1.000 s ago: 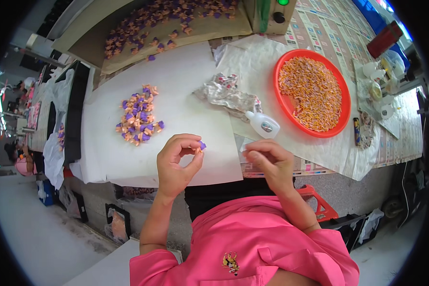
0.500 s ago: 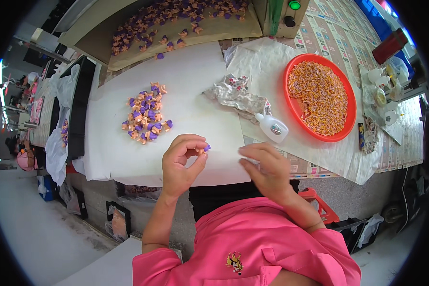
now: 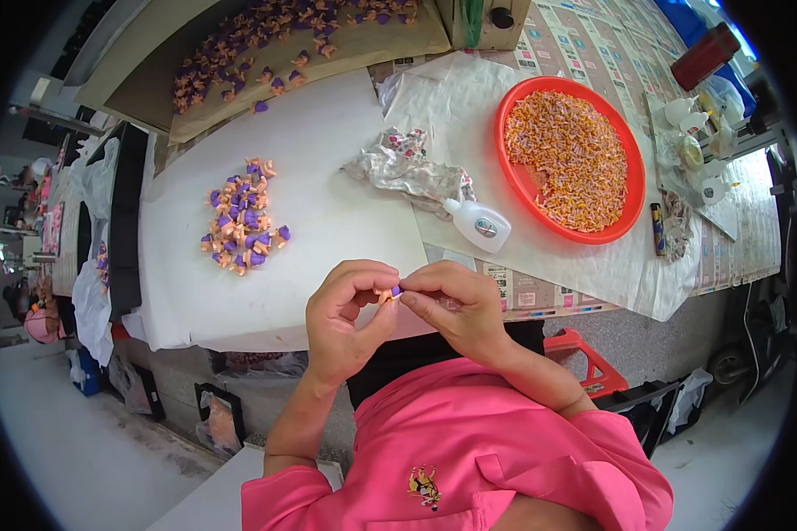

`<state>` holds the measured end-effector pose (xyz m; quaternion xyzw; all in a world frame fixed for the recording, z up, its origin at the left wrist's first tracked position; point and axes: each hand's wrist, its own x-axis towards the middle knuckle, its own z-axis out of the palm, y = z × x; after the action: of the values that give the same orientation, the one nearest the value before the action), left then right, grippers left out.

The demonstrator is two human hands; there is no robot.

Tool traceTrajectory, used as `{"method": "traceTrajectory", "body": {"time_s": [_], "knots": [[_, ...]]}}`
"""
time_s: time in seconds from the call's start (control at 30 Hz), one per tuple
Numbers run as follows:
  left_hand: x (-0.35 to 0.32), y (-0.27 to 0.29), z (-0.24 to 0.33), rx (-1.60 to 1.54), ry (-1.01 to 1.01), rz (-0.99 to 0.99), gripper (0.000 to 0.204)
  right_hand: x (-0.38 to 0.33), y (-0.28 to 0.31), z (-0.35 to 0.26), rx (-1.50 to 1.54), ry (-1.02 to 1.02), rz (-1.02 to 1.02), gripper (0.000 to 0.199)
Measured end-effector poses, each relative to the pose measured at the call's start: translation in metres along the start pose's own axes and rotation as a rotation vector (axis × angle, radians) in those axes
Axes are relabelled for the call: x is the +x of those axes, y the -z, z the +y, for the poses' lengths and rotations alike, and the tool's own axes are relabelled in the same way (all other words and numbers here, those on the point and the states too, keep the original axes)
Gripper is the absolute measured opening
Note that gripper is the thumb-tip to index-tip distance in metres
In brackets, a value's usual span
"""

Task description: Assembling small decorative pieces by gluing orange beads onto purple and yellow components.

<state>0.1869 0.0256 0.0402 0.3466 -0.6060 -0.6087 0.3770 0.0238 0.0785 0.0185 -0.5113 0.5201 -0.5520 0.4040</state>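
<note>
My left hand (image 3: 344, 317) is closed in a pinch round a small peach and purple plastic figure part (image 3: 386, 293), just above the near edge of the table. The thumb and forefinger of my right hand (image 3: 459, 310) are pressed together against its right side. A pale sliver shows near those fingertips, too small to name. To the left lies a pile of similar peach and purple figure parts (image 3: 243, 218). A white squeeze bottle (image 3: 480, 225) lies on its side beyond my right hand, beside crumpled foil-like sheeting (image 3: 407, 168).
A round red tray (image 3: 502, 150) of tiny orange, yellow and whitish pieces stands at the right. Many more figure parts lie on brown paper (image 3: 363, 55) in a box-like opening at the back. A dark red container (image 3: 704, 56) and small bottles (image 3: 682, 111) stand far right.
My right hand has come left to meet the left hand, its fingers closing at the figure part. The view has shifted, so the table things appear farther left and higher.
</note>
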Motion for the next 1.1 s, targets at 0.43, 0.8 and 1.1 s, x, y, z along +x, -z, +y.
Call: {"method": "traceTrajectory", "body": {"time_s": [0.43,0.8,1.1], "knots": [[0.003,-0.032,-0.01,-0.042,0.047,-0.009,0.022,-0.011,0.026,0.004,-0.125,0.133,0.083,0.018],[0.003,-0.04,-0.011,-0.042,-0.029,-0.028,0.021,-0.014,0.039,0.003,-0.051,0.07,0.02,0.015],[0.002,-0.04,-0.01,0.164,-0.18,-0.034,0.017,-0.021,0.039,-0.002,-0.059,0.081,0.034,0.026]]}}
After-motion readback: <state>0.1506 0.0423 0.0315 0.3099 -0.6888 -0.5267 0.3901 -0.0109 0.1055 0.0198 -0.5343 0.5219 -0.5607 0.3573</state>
